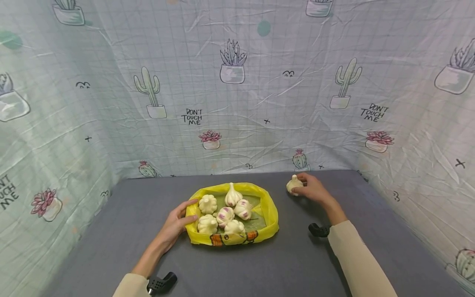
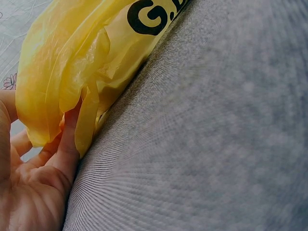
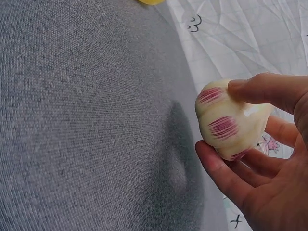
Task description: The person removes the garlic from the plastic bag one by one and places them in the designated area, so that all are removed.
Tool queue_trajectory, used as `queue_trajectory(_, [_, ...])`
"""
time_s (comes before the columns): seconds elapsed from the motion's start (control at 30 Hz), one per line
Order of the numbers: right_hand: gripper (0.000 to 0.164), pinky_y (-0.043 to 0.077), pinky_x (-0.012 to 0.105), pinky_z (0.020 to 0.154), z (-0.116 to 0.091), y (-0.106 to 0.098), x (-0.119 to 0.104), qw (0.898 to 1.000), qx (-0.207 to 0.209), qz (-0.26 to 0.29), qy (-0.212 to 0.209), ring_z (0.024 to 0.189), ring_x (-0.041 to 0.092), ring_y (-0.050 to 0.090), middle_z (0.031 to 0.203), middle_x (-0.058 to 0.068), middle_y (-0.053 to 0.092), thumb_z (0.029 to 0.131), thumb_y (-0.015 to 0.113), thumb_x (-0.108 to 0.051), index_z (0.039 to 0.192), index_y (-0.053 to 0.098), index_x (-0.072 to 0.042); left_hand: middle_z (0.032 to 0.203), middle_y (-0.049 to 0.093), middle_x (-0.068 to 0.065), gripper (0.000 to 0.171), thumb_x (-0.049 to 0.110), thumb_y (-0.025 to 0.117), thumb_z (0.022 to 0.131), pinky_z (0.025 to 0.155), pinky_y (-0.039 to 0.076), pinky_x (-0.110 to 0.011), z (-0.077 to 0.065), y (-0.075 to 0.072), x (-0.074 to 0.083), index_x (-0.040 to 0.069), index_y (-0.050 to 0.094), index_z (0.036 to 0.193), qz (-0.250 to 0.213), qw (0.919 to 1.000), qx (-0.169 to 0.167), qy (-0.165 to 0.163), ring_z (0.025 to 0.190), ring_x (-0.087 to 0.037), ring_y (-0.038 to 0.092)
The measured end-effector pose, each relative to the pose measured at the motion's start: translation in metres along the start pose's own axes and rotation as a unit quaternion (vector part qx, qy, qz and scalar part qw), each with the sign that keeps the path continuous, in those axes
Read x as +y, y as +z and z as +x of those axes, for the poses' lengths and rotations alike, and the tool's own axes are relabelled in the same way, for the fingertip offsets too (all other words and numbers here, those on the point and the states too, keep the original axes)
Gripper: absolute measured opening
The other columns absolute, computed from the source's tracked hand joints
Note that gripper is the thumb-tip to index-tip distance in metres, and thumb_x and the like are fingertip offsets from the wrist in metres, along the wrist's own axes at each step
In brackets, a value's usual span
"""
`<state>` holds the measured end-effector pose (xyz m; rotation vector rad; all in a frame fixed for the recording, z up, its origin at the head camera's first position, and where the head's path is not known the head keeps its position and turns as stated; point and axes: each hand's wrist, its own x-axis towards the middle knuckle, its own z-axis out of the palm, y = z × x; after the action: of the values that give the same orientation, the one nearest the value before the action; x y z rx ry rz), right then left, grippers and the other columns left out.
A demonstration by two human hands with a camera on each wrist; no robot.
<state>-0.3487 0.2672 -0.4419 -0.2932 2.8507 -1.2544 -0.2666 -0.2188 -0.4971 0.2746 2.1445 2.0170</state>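
My right hand [image 1: 313, 189] holds a garlic bulb [image 1: 294, 185] between thumb and fingers, to the right of a yellow plastic bag [image 1: 272, 214]. Purple streaks mark the underside of this bulb [image 3: 219, 120] in the right wrist view, where it appears raised off the table over a shadow. At the bag's left end, my left hand [image 1: 174, 222] pinches the rim, with the thumb at the edge and some fingers hidden behind the plastic. Several garlic bulbs lie inside the open bag, among them a purple-marked one [image 1: 225, 216] and an upright one [image 1: 233, 195].
The bag stands on a grey cloth-covered table [image 1: 237, 270], its inner floor showing green. A pale curtain [image 1: 259, 103] printed with cacti hangs behind the table and along both sides. Black wrist mounts [image 1: 162, 283] sit at the wrists.
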Motion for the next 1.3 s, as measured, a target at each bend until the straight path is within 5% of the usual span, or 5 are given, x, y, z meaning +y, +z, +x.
queue_trajectory(0.5, [0.058, 0.054, 0.055, 0.099, 0.004, 0.011, -0.001, 1.0, -0.004, -0.027, 0.0, 0.13, 0.048, 0.054, 0.141, 0.032, 0.056, 0.094, 0.074, -0.023, 0.139, 0.052, 0.006, 0.159, 0.038, -0.026, 0.064, 0.014, 0.064, 0.101, 0.089, 0.06, -0.034, 0.0, 0.0, 0.0, 0.011, 0.038, 0.159, -0.005, 1.0, 0.004, -0.005, 0.118, -0.018, 0.064])
queue_trajectory(1.0, [0.056, 0.057, 0.045, 0.087, 0.006, 0.014, 0.004, 0.999, -0.015, -0.026, -0.016, 0.118, 0.043, 0.061, 0.133, 0.031, 0.062, 0.094, 0.074, -0.02, 0.138, 0.054, 0.009, 0.16, 0.038, -0.027, 0.064, 0.012, 0.064, 0.101, 0.089, 0.059, -0.033, 0.001, 0.0, 0.0, 0.011, 0.037, 0.159, -0.006, 1.0, 0.005, -0.002, 0.125, -0.029, 0.06])
queue_trajectory(1.3, [0.064, 0.052, 0.055, 0.1, 0.003, 0.012, 0.001, 0.999, -0.03, -0.031, -0.007, 0.123, 0.045, 0.059, 0.139, 0.034, 0.057, 0.093, 0.075, -0.023, 0.142, 0.05, 0.01, 0.16, 0.038, -0.026, 0.064, 0.014, 0.064, 0.101, 0.089, 0.059, -0.033, 0.0, 0.0, 0.0, 0.012, 0.038, 0.159, 0.001, 1.0, 0.007, -0.003, 0.123, -0.027, 0.061])
